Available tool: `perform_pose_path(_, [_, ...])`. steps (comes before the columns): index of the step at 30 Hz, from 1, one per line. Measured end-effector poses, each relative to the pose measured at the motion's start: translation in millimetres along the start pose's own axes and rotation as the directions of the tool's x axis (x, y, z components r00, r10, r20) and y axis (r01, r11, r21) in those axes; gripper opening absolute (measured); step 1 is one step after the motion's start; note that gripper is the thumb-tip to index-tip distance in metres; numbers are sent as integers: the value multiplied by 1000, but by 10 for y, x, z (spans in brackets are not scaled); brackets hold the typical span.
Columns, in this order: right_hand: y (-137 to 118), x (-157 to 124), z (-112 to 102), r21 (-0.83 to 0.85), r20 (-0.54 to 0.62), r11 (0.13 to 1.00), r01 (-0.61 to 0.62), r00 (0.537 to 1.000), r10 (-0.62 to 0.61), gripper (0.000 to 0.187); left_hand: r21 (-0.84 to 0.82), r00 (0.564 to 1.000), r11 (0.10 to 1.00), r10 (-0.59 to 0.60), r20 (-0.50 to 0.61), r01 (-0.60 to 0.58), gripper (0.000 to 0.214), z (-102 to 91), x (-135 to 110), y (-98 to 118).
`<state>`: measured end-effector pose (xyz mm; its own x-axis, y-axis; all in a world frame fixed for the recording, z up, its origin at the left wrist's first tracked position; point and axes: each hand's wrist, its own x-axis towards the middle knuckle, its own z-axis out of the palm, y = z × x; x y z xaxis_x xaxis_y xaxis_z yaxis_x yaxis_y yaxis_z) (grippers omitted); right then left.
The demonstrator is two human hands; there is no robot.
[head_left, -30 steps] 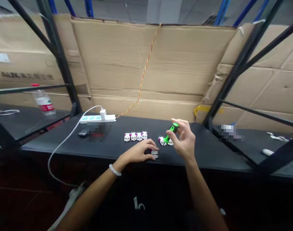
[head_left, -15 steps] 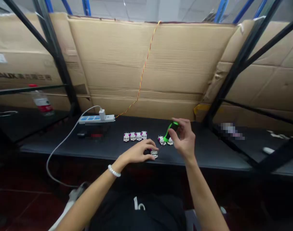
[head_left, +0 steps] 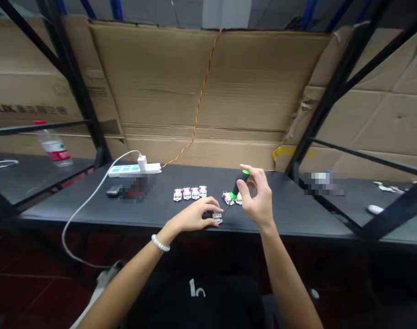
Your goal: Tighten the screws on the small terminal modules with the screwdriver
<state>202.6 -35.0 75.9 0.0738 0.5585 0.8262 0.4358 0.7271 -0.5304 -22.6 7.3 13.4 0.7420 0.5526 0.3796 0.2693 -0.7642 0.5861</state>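
While the left hand point(head_left: 195, 215) pins a small white-and-magenta connector block point(head_left: 217, 218) on the black tabletop point(head_left: 153, 208), the right hand point(head_left: 258, 196) grips a green-and-black screwdriver point(head_left: 238, 184), tip angled down to the block.

Black bench point(head_left: 92, 208) against cardboard wall point(head_left: 208, 87)

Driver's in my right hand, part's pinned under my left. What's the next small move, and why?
Probably roll the screwdriver handle between the fingertips of the right hand with light downward pressure. Its shaft slants down to the small white part that the left hand pins near the front edge of the table; whether the tip is seated is too small to tell.
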Motion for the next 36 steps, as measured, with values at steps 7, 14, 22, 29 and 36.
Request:
perform_pose_path(7, [-24, -22, -2, 54, 12, 998, 18, 1000, -18, 35, 2, 1000, 1000, 6, -2, -6, 35, 8, 2, -18])
perform_pose_path(14, [-40, 9, -48, 75, 96, 997, 12, 995, -19, 42, 7, 1000, 1000, 21, -3, -21, 36, 2, 0, -20])
perform_pose_path(22, [-69, 15, -28, -53, -69, 998, 18, 997, -21, 34, -1, 1000, 1000, 11, 7, -11, 34, -9, 1, 5])
perform_pose_path(29, [-95, 11, -36, -51, -50, 999, 19, 998, -22, 34, 21, 1000, 1000, -11, 13, 11, 33, -15, 0, 12])
perform_pose_path(36, [-123, 12, -22, 33, 54, 999, 34, 998, -36, 39, 16, 1000, 1000, 12, 5, -12, 33, -10, 7, 4])
